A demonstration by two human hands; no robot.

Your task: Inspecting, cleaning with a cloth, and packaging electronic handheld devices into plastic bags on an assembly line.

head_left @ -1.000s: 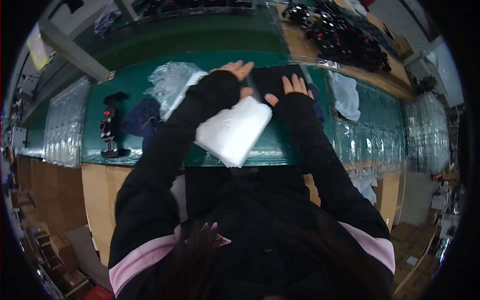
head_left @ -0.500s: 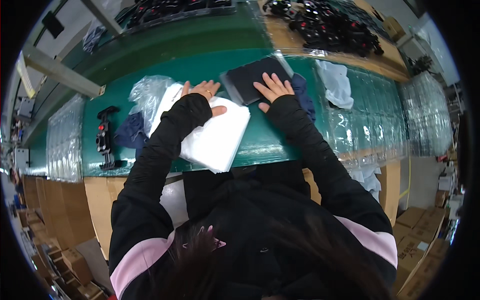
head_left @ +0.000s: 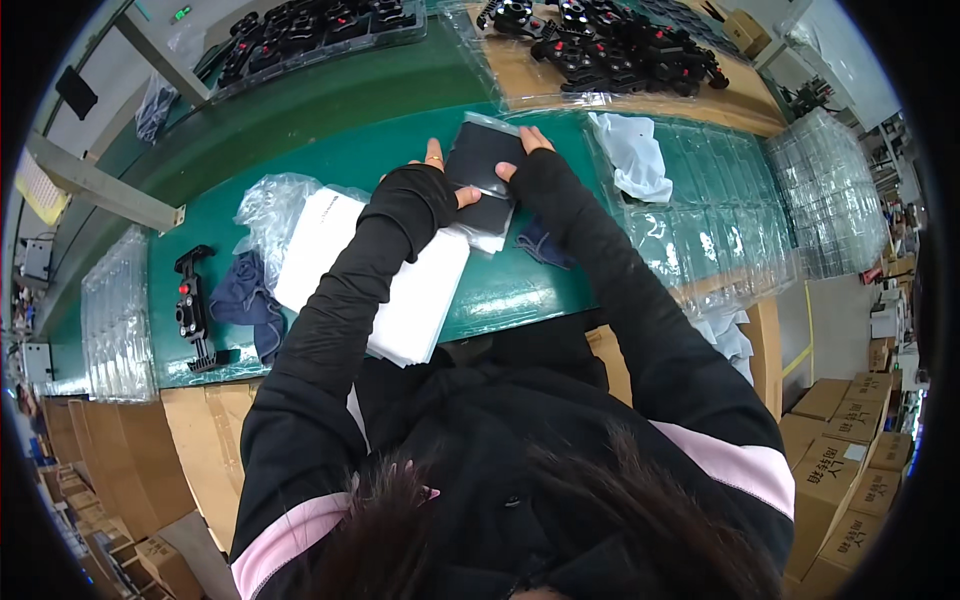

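Flat black panels (head_left: 485, 153), clear-sleeved — upper centre of frame — lie between left hand (head_left: 434, 163) and right hand (head_left: 532, 143); grip closure is indeterminable.

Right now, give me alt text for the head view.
The left hand and right hand touch a flat black item in clear plastic on a green workbench. White sheets lie under the left forearm, with a black bracket-like device further left.
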